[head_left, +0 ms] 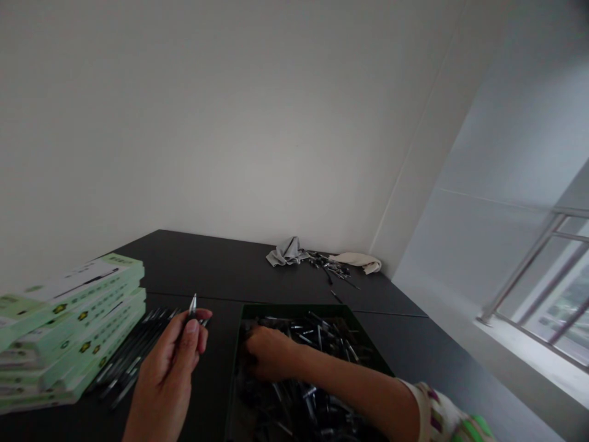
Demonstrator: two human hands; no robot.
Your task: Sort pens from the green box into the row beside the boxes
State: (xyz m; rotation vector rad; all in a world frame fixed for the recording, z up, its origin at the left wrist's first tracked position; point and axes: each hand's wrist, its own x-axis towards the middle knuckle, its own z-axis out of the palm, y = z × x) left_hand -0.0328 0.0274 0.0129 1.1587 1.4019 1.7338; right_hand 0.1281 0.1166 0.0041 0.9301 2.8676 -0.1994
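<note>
At the far left we are seeing a stack of green-and-white boxes on the desk, their edges squared up, probably to keep them compact and clear of our hands. Their labels are carrying small emblems and printing, but the writing is too blurred for us to read. Just beside them, black pens are lying side by side, an order that looks deliberate rather than accidental. Our left hand is raised just right of that row, thumb and fingertips pinching a single pen upright, its metal tip pointing up, as though we are holding it for a look. To its right, a green tray is sitting on the desk, filled with a jumble of loose pens. Our right hand is lying in among them, its arm ending in a patterned sleeve, fingers curled down; whether they are gripping anything we cannot tell. Farther back, a grey cloth, a scatter of dark pen parts and a cream cloth are lying against the wall, while a barred window is brightening the right side.
</note>
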